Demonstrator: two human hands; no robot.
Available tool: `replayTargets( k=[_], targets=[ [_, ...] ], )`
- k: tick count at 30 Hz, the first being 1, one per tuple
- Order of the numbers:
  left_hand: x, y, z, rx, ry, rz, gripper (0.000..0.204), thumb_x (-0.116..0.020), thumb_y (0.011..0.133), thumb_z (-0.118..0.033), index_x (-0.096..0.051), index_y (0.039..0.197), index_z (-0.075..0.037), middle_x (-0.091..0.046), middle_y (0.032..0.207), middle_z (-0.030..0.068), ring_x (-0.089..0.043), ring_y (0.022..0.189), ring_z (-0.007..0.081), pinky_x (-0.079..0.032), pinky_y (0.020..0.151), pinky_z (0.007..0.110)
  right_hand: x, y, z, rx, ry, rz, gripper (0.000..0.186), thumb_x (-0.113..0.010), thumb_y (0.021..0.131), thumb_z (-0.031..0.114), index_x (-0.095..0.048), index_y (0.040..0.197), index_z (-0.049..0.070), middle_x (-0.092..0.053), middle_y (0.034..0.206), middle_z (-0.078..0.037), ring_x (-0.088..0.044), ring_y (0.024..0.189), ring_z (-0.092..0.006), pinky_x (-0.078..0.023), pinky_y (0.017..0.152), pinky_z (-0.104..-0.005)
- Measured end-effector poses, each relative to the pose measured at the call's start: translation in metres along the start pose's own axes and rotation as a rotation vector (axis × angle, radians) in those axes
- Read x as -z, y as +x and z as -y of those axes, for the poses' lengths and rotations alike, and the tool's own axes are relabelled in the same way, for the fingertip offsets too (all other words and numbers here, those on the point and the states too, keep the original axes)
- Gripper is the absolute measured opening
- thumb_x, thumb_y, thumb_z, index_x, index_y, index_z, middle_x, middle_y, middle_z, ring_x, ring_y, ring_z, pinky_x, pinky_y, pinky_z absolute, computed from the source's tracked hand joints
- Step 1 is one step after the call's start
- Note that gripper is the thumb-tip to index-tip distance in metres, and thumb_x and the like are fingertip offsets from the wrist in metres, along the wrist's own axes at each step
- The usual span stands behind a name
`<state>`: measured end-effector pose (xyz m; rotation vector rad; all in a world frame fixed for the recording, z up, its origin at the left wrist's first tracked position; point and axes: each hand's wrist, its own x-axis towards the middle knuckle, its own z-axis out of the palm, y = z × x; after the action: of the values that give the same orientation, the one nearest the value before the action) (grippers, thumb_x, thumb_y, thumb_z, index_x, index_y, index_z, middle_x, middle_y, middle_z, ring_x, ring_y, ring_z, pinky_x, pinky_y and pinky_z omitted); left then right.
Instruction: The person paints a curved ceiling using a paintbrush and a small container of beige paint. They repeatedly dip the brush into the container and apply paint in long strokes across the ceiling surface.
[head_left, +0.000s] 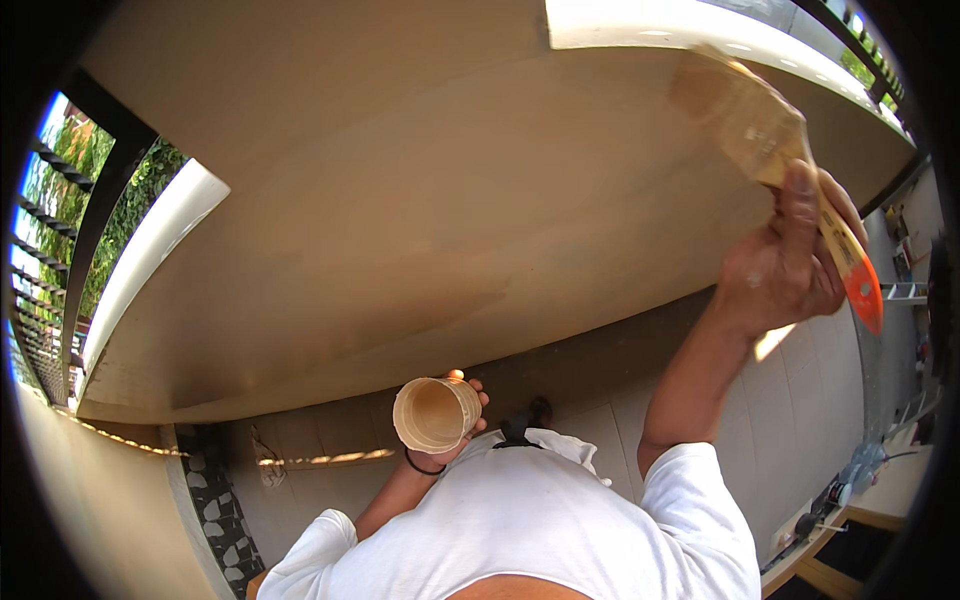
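In my raised right hand (785, 262) is a wide flat paintbrush (762, 130), gripped by its wooden handle, which has an orange end. Its bristles are blurred and lie close to the upper right of a large beige-brown wall (400, 190); whether they touch it I cannot tell. Low in front of my body, my left hand (478, 402) is wrapped round a pale cup (437, 414) tilted so that its mouth shows. Beige stuff coats the cup's inside. A darker, wet-looking patch marks the lower middle of the wall.
White ledges (160, 245) top the wall at left and upper right. Dark metal railings (50, 220) with greenery behind stand at far left. Grey tiles (790, 400) cover the floor. A stone-patterned strip (222, 510) runs at lower left. Assorted items and a wooden frame (830, 545) sit at right.
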<state>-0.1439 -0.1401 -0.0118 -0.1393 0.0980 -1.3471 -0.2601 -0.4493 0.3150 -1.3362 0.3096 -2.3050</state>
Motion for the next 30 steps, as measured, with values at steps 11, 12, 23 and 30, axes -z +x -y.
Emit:
replayTargets(
  k=[11, 12, 23, 30],
  targets=[
    [-0.012, -0.031, -0.013, -0.061, 0.022, -0.063, 0.05, -0.069, 0.102, -0.035, -0.056, 0.143, -0.01, -0.057, 0.145, 0.0141, -0.057, 0.132, 0.0275, -0.054, 0.106, 0.047, -0.054, -0.174, 0.094, 0.506, 0.138, 0.747, 0.04, -0.087, 0.076, -0.002, -0.071, 0.111, 0.005, -0.073, 0.11, -0.021, -0.07, 0.087, -0.0285, -0.061, 0.072, -0.0339],
    [-0.015, -0.041, -0.014, -0.115, 0.024, -0.275, 0.045, -0.071, 0.101, -0.032, -0.058, 0.139, -0.012, -0.06, 0.139, 0.0087, -0.059, 0.124, 0.0201, -0.054, 0.102, 0.04, -0.061, -0.189, 0.106, 0.42, 0.264, 0.822, 0.039, -0.087, 0.075, -0.002, -0.071, 0.109, 0.005, -0.074, 0.108, -0.021, -0.07, 0.084, -0.0281, -0.061, 0.071, -0.0333],
    [0.027, -0.137, -0.078, -0.176, 0.054, 0.096, 0.062, -0.064, 0.101, -0.049, -0.05, 0.146, -0.008, -0.054, 0.147, 0.0231, -0.056, 0.137, 0.0431, -0.057, 0.102, 0.061, -0.021, -0.14, 0.044, 0.321, -0.203, 0.235, 0.026, -0.075, 0.09, -0.01, -0.063, 0.11, 0.001, -0.072, 0.104, -0.023, -0.073, 0.09, -0.0269, -0.063, 0.071, -0.0341],
    [0.03, -0.164, -0.102, -0.115, 0.05, 0.062, 0.065, -0.064, 0.101, -0.05, -0.048, 0.148, -0.008, -0.054, 0.149, 0.0237, -0.053, 0.14, 0.0438, -0.056, 0.104, 0.062, -0.072, -0.253, 0.125, 0.57, 0.083, 0.803, 0.036, -0.085, 0.075, -0.008, -0.072, 0.106, 0.006, -0.074, 0.107, -0.021, -0.071, 0.085, -0.0265, -0.06, 0.072, -0.0359]
  ],
)
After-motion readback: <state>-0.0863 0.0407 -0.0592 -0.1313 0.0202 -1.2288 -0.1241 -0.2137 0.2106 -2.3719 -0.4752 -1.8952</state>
